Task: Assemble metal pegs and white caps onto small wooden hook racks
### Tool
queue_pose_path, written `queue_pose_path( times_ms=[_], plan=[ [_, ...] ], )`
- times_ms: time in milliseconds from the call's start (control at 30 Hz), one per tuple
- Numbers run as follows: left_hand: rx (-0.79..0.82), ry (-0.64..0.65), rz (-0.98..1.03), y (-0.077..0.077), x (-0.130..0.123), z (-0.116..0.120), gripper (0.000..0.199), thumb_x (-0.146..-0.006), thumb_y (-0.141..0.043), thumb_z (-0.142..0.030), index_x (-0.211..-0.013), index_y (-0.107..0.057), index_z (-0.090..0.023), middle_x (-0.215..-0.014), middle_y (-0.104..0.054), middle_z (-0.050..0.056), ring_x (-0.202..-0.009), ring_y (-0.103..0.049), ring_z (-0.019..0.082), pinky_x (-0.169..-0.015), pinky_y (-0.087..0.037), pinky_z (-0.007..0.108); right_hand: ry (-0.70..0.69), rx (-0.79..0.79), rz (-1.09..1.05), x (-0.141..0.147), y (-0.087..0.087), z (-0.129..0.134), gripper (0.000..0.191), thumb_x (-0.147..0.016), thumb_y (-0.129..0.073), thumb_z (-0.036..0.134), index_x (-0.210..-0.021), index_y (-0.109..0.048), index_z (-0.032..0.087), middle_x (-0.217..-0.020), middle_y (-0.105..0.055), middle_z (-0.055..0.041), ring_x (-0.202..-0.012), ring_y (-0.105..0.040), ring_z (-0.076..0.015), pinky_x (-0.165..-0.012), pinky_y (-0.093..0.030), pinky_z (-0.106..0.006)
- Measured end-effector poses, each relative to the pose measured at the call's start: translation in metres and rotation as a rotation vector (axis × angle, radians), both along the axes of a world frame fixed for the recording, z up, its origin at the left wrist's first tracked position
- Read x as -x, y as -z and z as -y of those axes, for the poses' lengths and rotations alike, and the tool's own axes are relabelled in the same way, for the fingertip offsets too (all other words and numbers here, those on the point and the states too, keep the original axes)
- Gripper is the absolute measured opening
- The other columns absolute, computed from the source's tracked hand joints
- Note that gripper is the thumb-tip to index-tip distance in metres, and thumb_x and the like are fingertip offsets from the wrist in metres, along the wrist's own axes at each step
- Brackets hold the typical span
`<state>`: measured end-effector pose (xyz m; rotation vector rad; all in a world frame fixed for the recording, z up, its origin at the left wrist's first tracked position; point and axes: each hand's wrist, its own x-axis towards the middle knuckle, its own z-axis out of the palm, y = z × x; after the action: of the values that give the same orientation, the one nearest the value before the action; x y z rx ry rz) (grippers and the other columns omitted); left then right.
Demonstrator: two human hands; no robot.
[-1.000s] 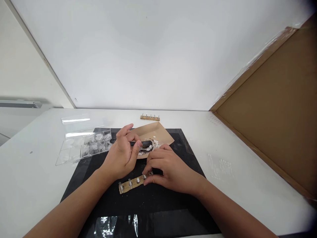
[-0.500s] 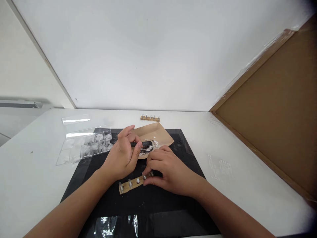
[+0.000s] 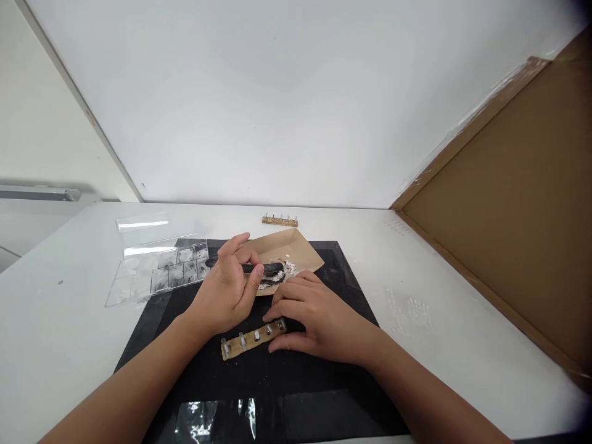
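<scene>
My left hand point(image 3: 226, 290) is closed around a black nail file point(image 3: 272, 267), a long stick with a rounded end, whose tip lies over a brown paper tray point(image 3: 300, 246). Just below, a narrow wooden strip point(image 3: 250, 346) rests slanted on the black mat point(image 3: 259, 388), with several small metal posts and clear or white pieces along it. My right hand point(image 3: 319, 314) is at the strip's right end, thumb and index finger apart on either side of it, with nothing visibly held. Small white pieces point(image 3: 290, 268) lie in the tray, partly behind my right fingers.
A clear compartment box point(image 3: 180, 274) with pale pieces lies at the left, its transparent lid point(image 3: 143, 234) raised behind. Another wooden strip with posts point(image 3: 280, 221) stands near the wall. A brown cardboard panel point(image 3: 499, 203) borders the right side. Clear pieces point(image 3: 409, 311) lie on the white table.
My right thumb and index finger have parted from a pinch at the strip's post, showing its right end. My left hand keeps the file, nearly unmoved.
</scene>
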<state>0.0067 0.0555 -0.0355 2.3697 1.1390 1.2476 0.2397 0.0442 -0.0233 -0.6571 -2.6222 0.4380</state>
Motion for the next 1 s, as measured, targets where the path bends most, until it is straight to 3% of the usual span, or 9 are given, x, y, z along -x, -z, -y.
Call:
queue_pose_path(
  times_ms=[100, 233, 367, 567, 667, 733, 833, 1000],
  plan=[
    [-0.015, 0.0, 0.009, 0.001, 0.001, -0.001, 0.028, -0.106, -0.05, -0.018, -0.131, -0.037, -0.023, -0.101, -0.064, 0.004, -0.097, -0.066, 0.022, -0.1, -0.049, 0.048, -0.004, -0.042, -0.04, 0.0, -0.002, 0.0, 0.029, -0.092, -0.082, 0.047, -0.106, -0.076, 0.022, -0.101, -0.074, -0.0023, -0.096, -0.066, -0.0205, -0.091, -0.04, -0.036],
    [-0.016, 0.018, 0.011, 0.002, 0.002, -0.002, 0.032, -0.107, -0.047, -0.019, -0.136, -0.032, -0.023, -0.101, -0.063, 0.004, -0.097, -0.065, 0.022, -0.1, -0.049, 0.048, -0.057, -0.081, -0.263, 0.001, -0.005, 0.003, 0.015, -0.097, -0.079, 0.036, -0.092, -0.075, 0.022, -0.087, -0.075, 0.0022, -0.081, -0.067, -0.0141, -0.083, -0.043, -0.033],
    [-0.003, 0.04, 0.005, 0.001, 0.003, -0.001, 0.03, -0.108, -0.045, -0.02, -0.134, -0.032, -0.024, -0.102, -0.062, 0.004, -0.099, -0.064, 0.022, -0.102, -0.048, 0.05, -0.04, -0.092, -0.377, 0.001, -0.007, 0.005, 0.004, -0.102, -0.072, 0.019, -0.104, -0.074, 0.021, -0.087, -0.077, 0.0018, -0.08, -0.069, -0.0131, -0.079, -0.046, -0.032],
    [-0.028, 0.067, 0.008, 0.001, 0.003, -0.002, 0.028, -0.108, -0.044, -0.019, -0.132, -0.031, -0.024, -0.101, -0.059, 0.003, -0.091, -0.062, 0.02, -0.104, -0.044, 0.052, 0.01, 0.022, -0.281, -0.003, -0.003, 0.002, 0.047, -0.098, -0.045, -0.006, -0.132, -0.063, 0.02, -0.109, -0.078, -0.0041, -0.102, -0.07, -0.0188, -0.093, -0.055, -0.039],
    [-0.032, 0.109, 0.044, 0.003, 0.005, -0.003, 0.033, -0.108, -0.042, -0.02, -0.137, -0.028, -0.024, -0.104, -0.059, 0.004, -0.089, -0.06, 0.021, -0.097, -0.046, 0.049, 0.007, 0.103, -0.295, -0.006, 0.0, 0.003, 0.077, -0.087, -0.036, -0.013, -0.154, -0.048, 0.024, -0.123, -0.074, -0.0054, -0.106, -0.066, -0.0182, -0.096, -0.059, -0.04],
    [-0.018, 0.138, 0.069, 0.005, 0.007, -0.003, 0.037, -0.108, -0.041, -0.021, -0.141, -0.025, -0.024, -0.109, -0.059, 0.006, -0.088, -0.058, 0.021, -0.091, -0.047, 0.047, 0.011, 0.138, -0.315, -0.008, 0.0, 0.003, 0.088, -0.086, -0.034, -0.013, -0.163, -0.038, 0.03, -0.132, -0.07, -0.0051, -0.11, -0.065, -0.0182, -0.099, -0.06, -0.042],
    [-0.005, 0.173, 0.083, 0.007, 0.009, -0.004, 0.044, -0.108, -0.04, -0.023, -0.148, -0.021, -0.023, -0.112, -0.058, 0.009, -0.091, -0.055, 0.023, -0.089, -0.046, 0.048, 0.047, 0.156, -0.306, -0.009, -0.001, 0.004, 0.093, -0.085, -0.033, -0.012, -0.165, -0.032, 0.034, -0.147, -0.06, -0.0069, -0.124, -0.062, -0.0201, -0.107, -0.058, -0.048],
    [-0.01, 0.231, 0.059, 0.006, 0.01, -0.005, 0.058, -0.107, -0.041, -0.019, -0.155, -0.009, -0.026, -0.113, -0.055, 0.009, -0.1, -0.052, 0.025, -0.093, -0.044, 0.052, 0.075, 0.139, -0.313, -0.006, -0.009, 0.004, 0.081, -0.086, -0.037, -0.011, -0.156, -0.045, 0.029, -0.158, -0.045, -0.0104, -0.151, -0.041, -0.0237, -0.124, -0.043, -0.053]
  ],
)
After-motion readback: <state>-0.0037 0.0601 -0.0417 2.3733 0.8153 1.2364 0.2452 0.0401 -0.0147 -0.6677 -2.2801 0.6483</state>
